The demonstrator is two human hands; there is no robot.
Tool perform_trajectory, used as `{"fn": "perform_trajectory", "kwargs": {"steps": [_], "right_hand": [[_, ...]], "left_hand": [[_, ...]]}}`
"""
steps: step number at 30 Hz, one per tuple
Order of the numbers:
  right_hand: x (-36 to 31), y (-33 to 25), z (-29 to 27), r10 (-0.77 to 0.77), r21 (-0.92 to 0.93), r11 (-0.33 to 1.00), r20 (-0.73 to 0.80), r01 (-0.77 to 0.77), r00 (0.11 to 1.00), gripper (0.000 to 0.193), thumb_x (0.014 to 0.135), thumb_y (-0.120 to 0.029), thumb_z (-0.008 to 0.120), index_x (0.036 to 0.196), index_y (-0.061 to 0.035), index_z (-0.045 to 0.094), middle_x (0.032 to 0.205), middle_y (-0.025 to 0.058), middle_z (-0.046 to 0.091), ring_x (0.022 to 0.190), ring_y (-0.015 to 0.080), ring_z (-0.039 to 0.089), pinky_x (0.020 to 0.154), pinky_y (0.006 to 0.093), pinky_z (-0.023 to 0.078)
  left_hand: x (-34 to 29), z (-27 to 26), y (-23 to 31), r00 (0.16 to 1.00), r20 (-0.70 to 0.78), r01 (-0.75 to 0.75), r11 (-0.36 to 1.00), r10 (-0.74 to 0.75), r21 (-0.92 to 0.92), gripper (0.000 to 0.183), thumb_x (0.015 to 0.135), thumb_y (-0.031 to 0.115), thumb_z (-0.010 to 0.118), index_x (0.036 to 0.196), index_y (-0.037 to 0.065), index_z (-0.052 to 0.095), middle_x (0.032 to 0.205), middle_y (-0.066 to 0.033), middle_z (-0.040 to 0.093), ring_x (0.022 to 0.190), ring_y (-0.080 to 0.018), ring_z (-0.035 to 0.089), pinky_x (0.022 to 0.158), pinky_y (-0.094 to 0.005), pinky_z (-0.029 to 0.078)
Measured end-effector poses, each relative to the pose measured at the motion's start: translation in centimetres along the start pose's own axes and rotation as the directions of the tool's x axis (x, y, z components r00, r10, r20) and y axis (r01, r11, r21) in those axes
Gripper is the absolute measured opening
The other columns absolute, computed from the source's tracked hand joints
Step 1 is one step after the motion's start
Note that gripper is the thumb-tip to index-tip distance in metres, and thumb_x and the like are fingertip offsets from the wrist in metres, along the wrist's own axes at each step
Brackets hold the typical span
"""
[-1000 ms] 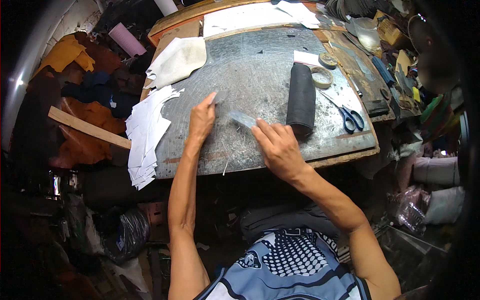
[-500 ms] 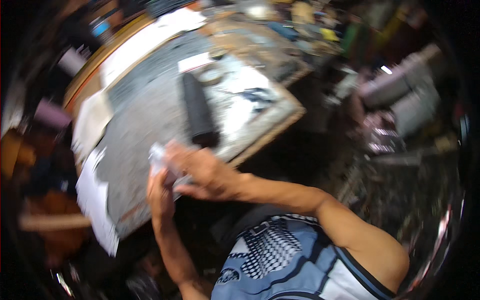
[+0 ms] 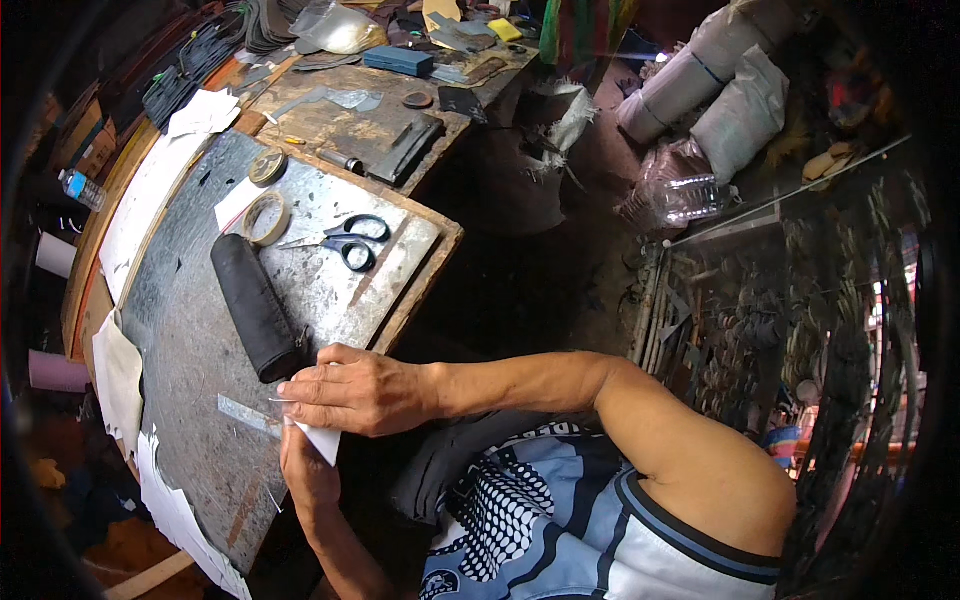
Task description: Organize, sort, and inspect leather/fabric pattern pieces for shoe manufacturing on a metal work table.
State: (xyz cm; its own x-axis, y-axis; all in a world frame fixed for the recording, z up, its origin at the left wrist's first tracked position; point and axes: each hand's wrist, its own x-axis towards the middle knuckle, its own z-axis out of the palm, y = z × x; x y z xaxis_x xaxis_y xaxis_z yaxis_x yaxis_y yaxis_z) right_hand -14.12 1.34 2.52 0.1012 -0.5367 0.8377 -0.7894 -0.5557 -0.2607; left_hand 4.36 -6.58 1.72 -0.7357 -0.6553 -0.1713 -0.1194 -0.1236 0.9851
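A white piece of paper or card (image 3: 322, 442) is pinched between my two hands at the near edge of the metal-topped table. My right hand (image 3: 360, 392) lies over it from above, its fingers bent together. Below, my left hand (image 3: 308, 468) grips the same white piece, most of its fingers hidden behind the right hand. Just left of the hands a thin metal strip (image 3: 248, 415) lies on the tabletop. Beyond them rests a black zipped pouch (image 3: 255, 308).
Scissors (image 3: 350, 243), a roll of tape (image 3: 267, 218) and a round tin (image 3: 267, 167) lie farther back. White paper sheets (image 3: 165, 500) line the table's left edge. A second worktable (image 3: 330, 115) holds a blue block (image 3: 398, 61). Wrapped rolls (image 3: 680, 75) stand at right.
The view has swung and sharpened from a blur, so the table appears shifted left and down. Both hands stay together on the white piece, the right one now lying more over it.
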Motion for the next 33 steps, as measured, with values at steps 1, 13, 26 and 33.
{"fn": "perform_trajectory", "kwargs": {"steps": [1,13,26,33], "right_hand": [[-0.3,0.4,-0.5,-0.008,-0.002,1.0,-0.017,0.008,1.0,0.026,0.088,-0.01,0.056,0.111,-0.0003,0.062,0.117,0.0165,0.063,0.108,0.0268,0.062,0.088,0.0399,0.046],[-1.7,8.2,-15.6,0.058,-0.302,0.939,-0.327,-0.162,0.943,0.025,0.083,-0.005,0.056,0.107,-0.0013,0.061,0.1,0.0121,0.066,0.087,0.0245,0.065,0.08,0.038,0.05],[-34.2,27.3,-17.0,0.859,-0.208,-0.026,-0.504,-0.978,0.085,0.068,0.088,-0.032,0.065,0.143,-0.0022,0.038,0.134,0.0282,0.052,0.119,0.0351,0.056,0.094,0.041,0.048],[-38.9,6.9,-6.6,0.944,0.292,-0.28,-0.091,-0.914,-0.318,0.024,0.099,-0.017,0.053,0.112,0.0001,0.063,0.114,0.0079,0.065,0.098,0.0177,0.062,0.076,0.0296,0.052]], "left_hand": [[0.3,0.7,0.4,0.998,0.029,0.069,0.98,-0.065,-0.189,0.053,0.102,0.029,0.039,0.144,-0.004,0.032,0.135,-0.0133,0.048,0.122,-0.02,0.051,0.103,-0.0315,0.039],[1.3,9.9,7.8,0.85,0.52,0.069,0.996,-0.086,0.052,0.078,0.095,0.046,0.045,0.148,-0.006,0.024,0.138,-0.0267,0.048,0.132,-0.0335,0.044,0.113,-0.0393,0.024],[-3.7,7.2,-0.8,0.894,0.319,0.353,0.933,-0.315,-0.069,0.074,0.098,0.049,0.043,0.145,-0.007,0.031,0.128,-0.026,0.057,0.121,-0.0339,0.055,0.106,-0.0438,0.037],[-1.7,2.3,2.9,0.91,0.002,-0.292,0.639,0.414,0.712,0.013,0.083,0.002,0.068,0.096,0.001,0.069,0.073,-0.0069,0.065,0.065,-0.021,0.061,0.063,-0.0298,0.047]]}}
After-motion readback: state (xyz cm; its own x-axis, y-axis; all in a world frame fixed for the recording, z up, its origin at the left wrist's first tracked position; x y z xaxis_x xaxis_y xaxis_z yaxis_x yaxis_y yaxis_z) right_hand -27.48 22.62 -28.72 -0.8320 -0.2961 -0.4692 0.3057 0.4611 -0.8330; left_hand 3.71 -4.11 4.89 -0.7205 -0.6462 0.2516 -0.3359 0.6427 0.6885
